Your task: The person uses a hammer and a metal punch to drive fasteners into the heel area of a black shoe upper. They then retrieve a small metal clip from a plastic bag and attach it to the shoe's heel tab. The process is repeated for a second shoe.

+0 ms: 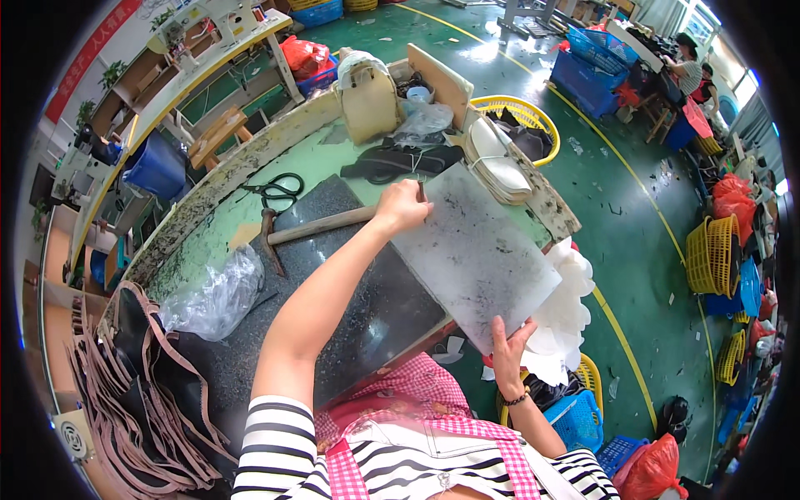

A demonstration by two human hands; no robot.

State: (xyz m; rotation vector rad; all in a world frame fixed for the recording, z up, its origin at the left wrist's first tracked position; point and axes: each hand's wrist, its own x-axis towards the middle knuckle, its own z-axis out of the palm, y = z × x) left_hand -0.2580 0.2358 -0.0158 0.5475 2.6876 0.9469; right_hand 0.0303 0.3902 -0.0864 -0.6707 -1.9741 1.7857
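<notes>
My left hand [404, 206] is closed around the end of a wooden-handled hammer [325, 225]. The hammer's metal head rests toward the left on a dark speckled slab [333, 275]. Just right of that fist lies a smudged pale grey board [475, 250], tilted across the slab and reaching past its near right edge. On the board's near edge is my right hand [510, 354], thumb against the board; its other fingers are partly hidden. Black-handled scissors [283, 190] lie beyond the hammer head. Dark strap-like pieces [404, 162] sit past my left hand.
Crumpled clear plastic [218, 292] and a heap of dark and pinkish strips [142, 400] lie on the left. Tied pale pieces [496, 162] stand at the bench's far right. Beside the bench are a yellow basket [546, 133], white pieces [567, 308] and a blue basket [575, 421].
</notes>
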